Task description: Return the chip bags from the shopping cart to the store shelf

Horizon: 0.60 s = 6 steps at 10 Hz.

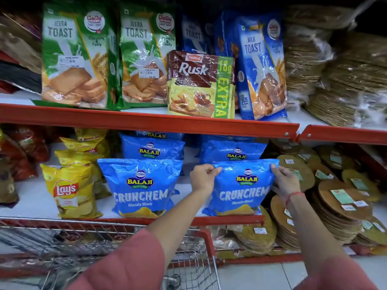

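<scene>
A blue Balaji Crunchem chip bag [240, 191] stands upright at the front of the middle shelf [37, 201]. My left hand [203, 177] pinches its top left corner and my right hand [285, 181] grips its top right corner. A second identical blue bag [142, 187] stands to its left, with two more blue bags [232, 151] behind. The wire shopping cart [104, 243] sits below in front of the shelf; its inside looks bare where visible, partly hidden by my left arm.
Yellow Lay's bags [71, 191] stand left of the blue ones. Stacks of round papad packs [339, 197] fill the shelf to the right. The upper shelf holds toast and rusk packs [201, 84] behind a red shelf edge [146, 120].
</scene>
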### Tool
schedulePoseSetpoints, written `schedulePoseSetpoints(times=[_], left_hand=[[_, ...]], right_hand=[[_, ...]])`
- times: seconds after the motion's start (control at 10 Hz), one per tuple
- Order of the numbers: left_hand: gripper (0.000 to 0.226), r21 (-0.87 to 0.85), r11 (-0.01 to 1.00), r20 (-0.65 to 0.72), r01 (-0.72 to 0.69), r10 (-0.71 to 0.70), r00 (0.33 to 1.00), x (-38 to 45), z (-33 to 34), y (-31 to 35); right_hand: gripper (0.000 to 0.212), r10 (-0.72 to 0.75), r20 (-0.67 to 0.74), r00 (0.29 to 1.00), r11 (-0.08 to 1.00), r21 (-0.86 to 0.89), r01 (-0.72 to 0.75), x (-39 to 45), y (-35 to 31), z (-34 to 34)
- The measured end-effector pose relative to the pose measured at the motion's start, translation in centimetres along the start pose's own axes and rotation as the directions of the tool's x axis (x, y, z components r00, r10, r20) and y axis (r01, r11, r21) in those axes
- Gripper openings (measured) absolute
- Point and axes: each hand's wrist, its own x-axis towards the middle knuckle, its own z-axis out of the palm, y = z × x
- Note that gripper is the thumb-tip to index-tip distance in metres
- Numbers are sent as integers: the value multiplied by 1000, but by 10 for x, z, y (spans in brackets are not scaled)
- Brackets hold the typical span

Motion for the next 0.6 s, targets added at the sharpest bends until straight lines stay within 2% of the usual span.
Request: schedulePoseSetpoints(times=[0.1,0.2,0.3,0.5,0.6], left_hand=[[26,-4,1000,-70,-21,21,997,0,-14,-4],[25,22,999,-47,-25,26,999,2,-26,-2],[27,-9,1000,-31,-2,2,1000,-1,-27,-3],[28,2,998,28,69,-69,997,-8,-31,3],[19,53,998,76,41,-45,996,-19,-39,14]], right_hand=[[10,11,-18,1000,999,-40,-12,-10,3,8],[21,-22,-51,998,999,-50,20,2,17,11],[63,-40,-89,995,997,-63,34,33,40,4],[42,-51,-108,993,986,-164,33,7,15,10],[52,-76,-126,989,952,-304,34,-23,-13,17]])
